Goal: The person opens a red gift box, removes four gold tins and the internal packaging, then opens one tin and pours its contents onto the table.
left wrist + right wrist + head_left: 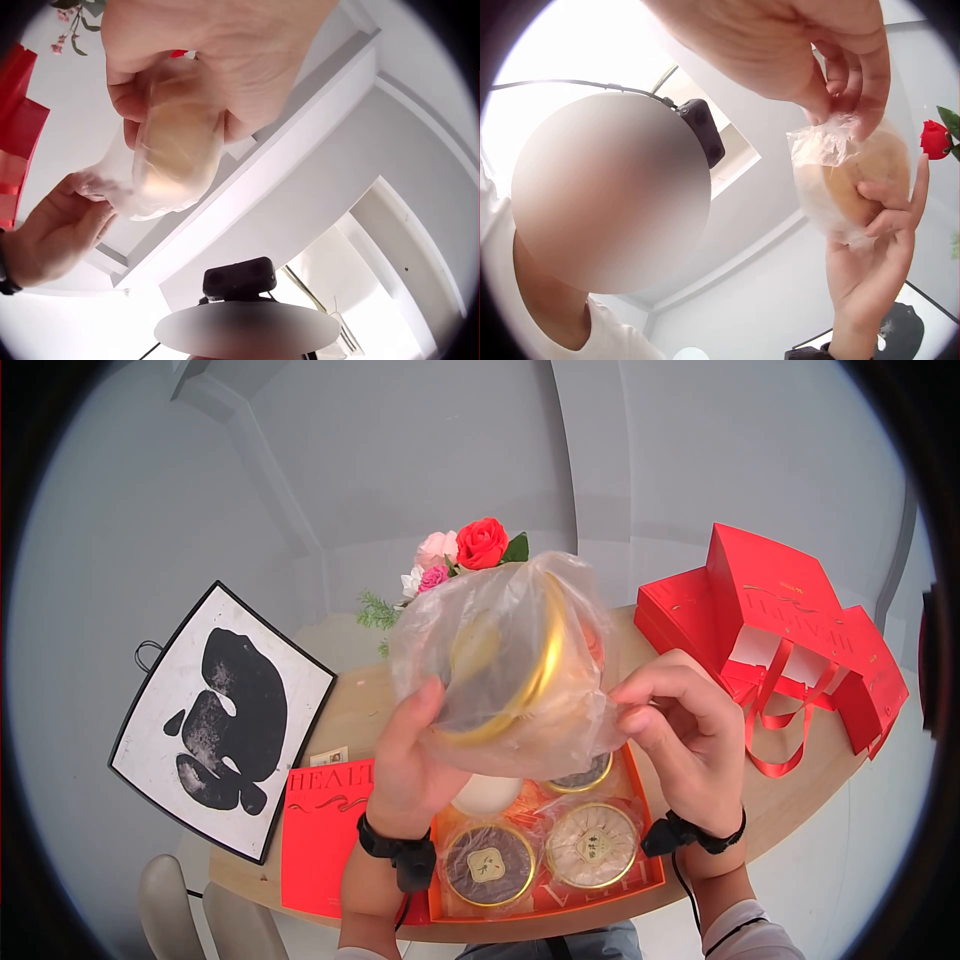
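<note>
In front of the chest, my left hand (415, 770) holds up a round gold-rimmed tin (548, 655) wrapped in a clear plastic bag (450, 650). Thumb and fingers go around its side in the left wrist view. My right hand (695, 735) pinches the gathered end of the bag (829, 142) between thumb and fingers. Below both hands lies an open orange-red gift box (655, 870). Inside it are a dark-topped round tin (490, 865), a pale-topped tin (592, 845) and another partly hidden tin (585, 775). A white round shape (487, 795) shows behind the left hand.
A red box lid (320, 860) lies left of the gift box on the wooden table (800, 800). Behind it leans a framed black-and-white picture (225, 720). Flowers (480, 545) stand at the back, and red gift bags (780, 595) with ribbon handles at the right.
</note>
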